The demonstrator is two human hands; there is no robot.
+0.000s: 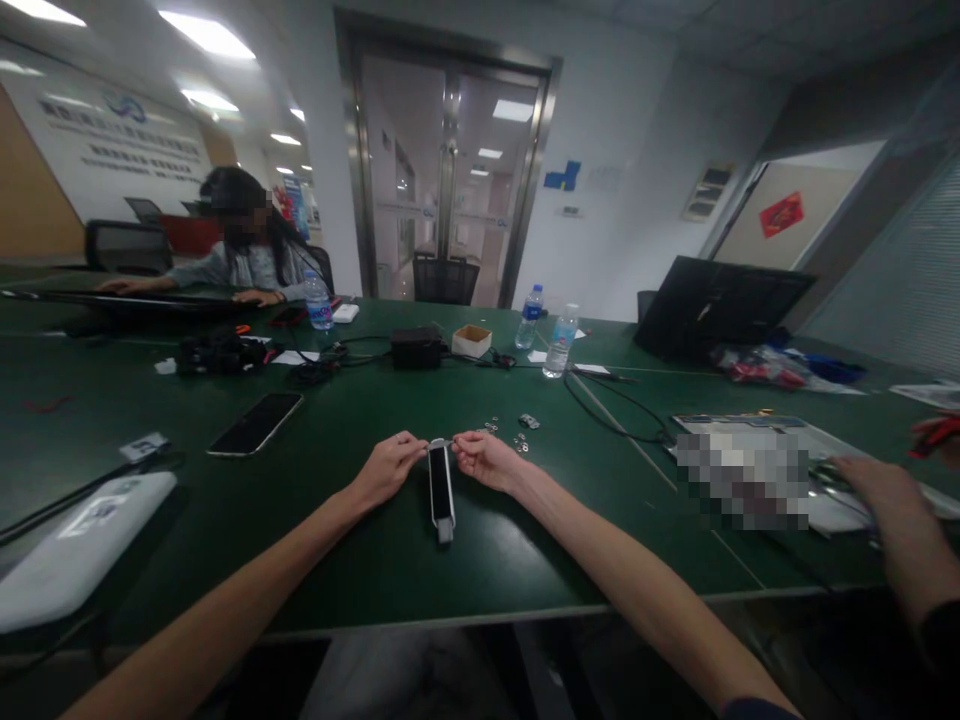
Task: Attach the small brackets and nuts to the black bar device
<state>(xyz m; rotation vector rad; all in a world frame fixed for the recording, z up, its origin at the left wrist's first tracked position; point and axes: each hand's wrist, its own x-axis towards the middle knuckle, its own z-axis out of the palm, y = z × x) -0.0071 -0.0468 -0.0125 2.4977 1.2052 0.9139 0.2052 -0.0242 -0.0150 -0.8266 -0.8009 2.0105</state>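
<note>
A narrow device with a black face and white edges [442, 485] lies on the green table in front of me, with a grey tab at its near end. At its far end my left hand [390, 468] pinches with thumb and finger. My right hand [486, 460] pinches from the opposite side. Between the two sets of fingertips shows a thin greyish piece [440, 443], too small to name. Just beyond my right hand are several small metal rings [521, 442] and a small grey metal part [529, 422].
A phone [256, 424] and a white rounded device [86, 545] lie to the left. Farther back stand a black box [417, 348], a small open carton [472, 342] and water bottles [561, 342]. A co-worker's hand [874, 485] works at the right; another person sits back left.
</note>
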